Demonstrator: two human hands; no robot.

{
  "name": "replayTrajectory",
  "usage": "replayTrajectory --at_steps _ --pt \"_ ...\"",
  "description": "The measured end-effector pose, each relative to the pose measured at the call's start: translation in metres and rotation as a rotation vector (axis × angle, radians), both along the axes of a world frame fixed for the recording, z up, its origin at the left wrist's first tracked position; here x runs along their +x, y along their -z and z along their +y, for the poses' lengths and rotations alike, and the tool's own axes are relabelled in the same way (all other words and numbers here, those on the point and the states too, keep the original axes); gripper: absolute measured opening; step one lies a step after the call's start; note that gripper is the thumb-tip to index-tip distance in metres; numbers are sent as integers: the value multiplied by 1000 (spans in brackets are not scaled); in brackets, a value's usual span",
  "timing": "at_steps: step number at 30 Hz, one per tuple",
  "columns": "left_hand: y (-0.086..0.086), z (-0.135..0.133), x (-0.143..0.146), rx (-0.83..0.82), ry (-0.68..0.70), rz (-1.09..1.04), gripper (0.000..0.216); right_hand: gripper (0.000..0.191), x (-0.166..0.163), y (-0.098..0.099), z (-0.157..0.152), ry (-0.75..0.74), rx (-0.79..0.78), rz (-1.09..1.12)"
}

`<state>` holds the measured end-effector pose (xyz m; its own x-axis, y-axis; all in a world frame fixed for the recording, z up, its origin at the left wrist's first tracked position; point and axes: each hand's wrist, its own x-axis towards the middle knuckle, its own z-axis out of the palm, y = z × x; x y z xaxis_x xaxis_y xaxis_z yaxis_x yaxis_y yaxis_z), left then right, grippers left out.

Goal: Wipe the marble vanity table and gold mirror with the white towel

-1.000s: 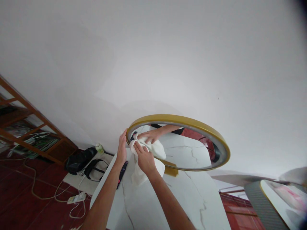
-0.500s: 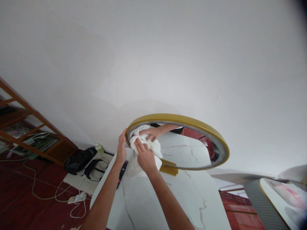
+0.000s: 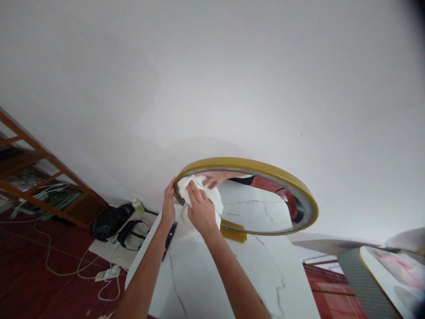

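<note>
1. The right hand [image 3: 203,212] holds a bunched white soft cloth [image 3: 183,188], its fingers laid out over the folds and pressing them to the glass, seemingly so that the fabric stays between skin and mirror; the loose end hangs down towards the tabletop
2. The left hand [image 3: 168,208] lies against the near-left rim of a round mirror with a thick gold frame [image 3: 245,163], probably to brace it against the push; whether its fingers curl behind the rim I cannot tell
3. The mirror stands on a white, grey-veined, marble-look table [image 3: 199,277] close to a white wall [image 3: 212,88], with a flat gold bracket [image 3: 235,234] at its lower edge that appears to support it
4. A dark, slim phone [image 3: 170,239] lies beside the left forearm, apart from the cloth
5. Among containers, a brown wooden shelf unit [image 3: 33,188] at far left has open compartments with pale cables and greenish items, too blurred to name
6. On the low pale surface [image 3: 102,252] sit a black, soft-looking bag [image 3: 111,221] and a small whitish-green bottle [image 3: 137,205]; the contents of both are hidden
</note>
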<state>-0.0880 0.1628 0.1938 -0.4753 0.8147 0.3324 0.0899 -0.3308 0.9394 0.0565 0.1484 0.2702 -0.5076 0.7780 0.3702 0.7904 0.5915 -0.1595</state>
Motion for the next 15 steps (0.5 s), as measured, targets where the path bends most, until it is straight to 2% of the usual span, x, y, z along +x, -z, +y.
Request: replayTrajectory --at_steps 2,4,11,13,15 --pt "0 -1 0 -8 0 -6 45 70 -1 -9 0 1 3 30" --pt "0 -1 1 -6 7 -7 45 71 -2 -7 0 -22 -14 26" --pt "-2 -1 3 6 29 -14 44 78 -4 43 -2 -75 -145 -108" --pt "-3 -1 3 -4 34 -15 44 78 -3 47 -3 -69 -162 -114" --pt "-3 -2 3 -1 28 -9 44 78 -2 42 -3 -64 -151 -95"
